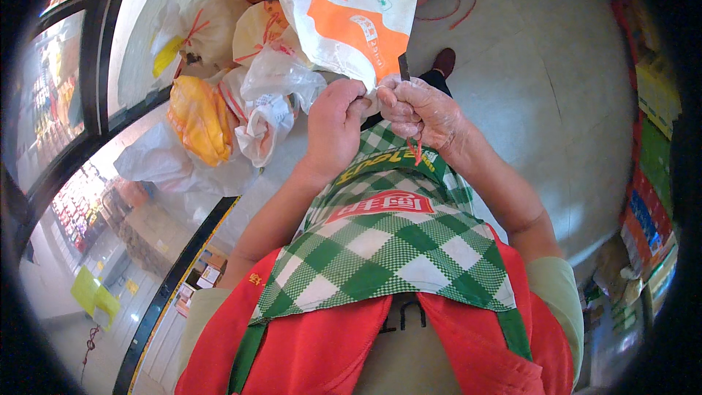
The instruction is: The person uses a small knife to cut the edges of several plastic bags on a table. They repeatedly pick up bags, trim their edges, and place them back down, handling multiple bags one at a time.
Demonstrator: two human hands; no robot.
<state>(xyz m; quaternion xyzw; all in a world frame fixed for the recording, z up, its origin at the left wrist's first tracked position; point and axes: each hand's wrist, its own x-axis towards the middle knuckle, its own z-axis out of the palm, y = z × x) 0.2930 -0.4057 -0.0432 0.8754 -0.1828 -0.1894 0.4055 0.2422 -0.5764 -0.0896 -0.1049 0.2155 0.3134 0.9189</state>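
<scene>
A large white woven sack [367, 16] with orange printing hangs in front of me, its near end narrowing to a gathered corner between my hands. My left hand [335, 120] pinches that corner from the left side. From the right, the fingers of my right hand [419, 107] grip the same edge. A flat dark strip [404, 67], perhaps a blade, sticks up behind my right hand; how it is held is hidden. Below the right hand dangles a short red string [415, 151], in front of my green checked apron [384, 247].
Tied plastic bags [205, 27] and a yellow-orange bag [202, 120] are heaped on the left beside a dark-framed glass panel [104, 66]. Red cord [458, 8] lies on the grey floor [526, 82]. Colourful boxes [652, 197] line the far right.
</scene>
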